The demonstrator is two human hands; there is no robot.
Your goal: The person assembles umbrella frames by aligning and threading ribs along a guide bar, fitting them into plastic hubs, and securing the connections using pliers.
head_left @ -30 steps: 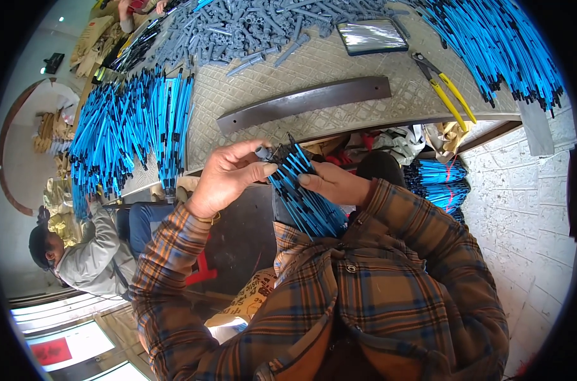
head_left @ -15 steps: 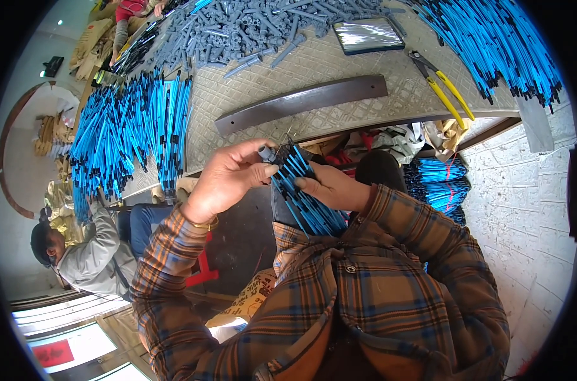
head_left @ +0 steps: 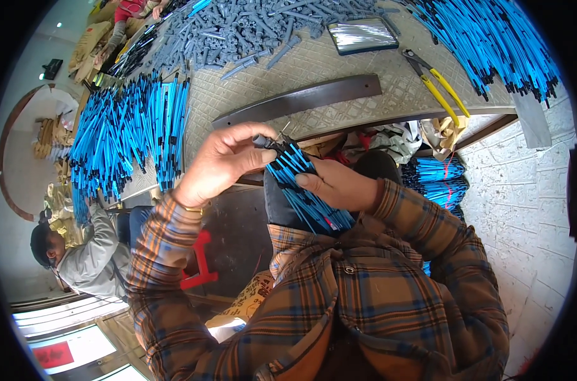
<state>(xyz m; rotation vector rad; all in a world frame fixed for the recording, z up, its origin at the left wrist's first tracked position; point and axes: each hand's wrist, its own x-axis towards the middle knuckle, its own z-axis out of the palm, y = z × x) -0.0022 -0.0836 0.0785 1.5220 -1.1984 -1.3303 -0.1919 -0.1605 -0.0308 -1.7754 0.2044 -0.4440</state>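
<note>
My right hand [head_left: 342, 183] is wrapped round a bundle of thin blue rods with black ends [head_left: 301, 184], which slants above my lap. Close to the bundle's upper end, my left hand [head_left: 222, 162] pinches a small grey plastic tube piece [head_left: 261, 141] between thumb and fingers. A thin metal pin [head_left: 286, 126] sticks up beside that piece, at the tip of the bundle. Whether the grey piece touches a rod is hidden by my fingers.
On the table lie a heap of grey plastic pieces [head_left: 238, 32], a tray of silvery pins [head_left: 363, 35], yellow-handled pliers [head_left: 437, 86] and a curved dark bar [head_left: 301, 98]. Blue rods are piled at left [head_left: 120, 130] and right [head_left: 491, 44]. A co-worker [head_left: 88, 254] sits at left.
My left hand has moved slightly left and up, still pinching the grey piece. The rods in my right hand have shifted a little; the view has tilted slightly.
</note>
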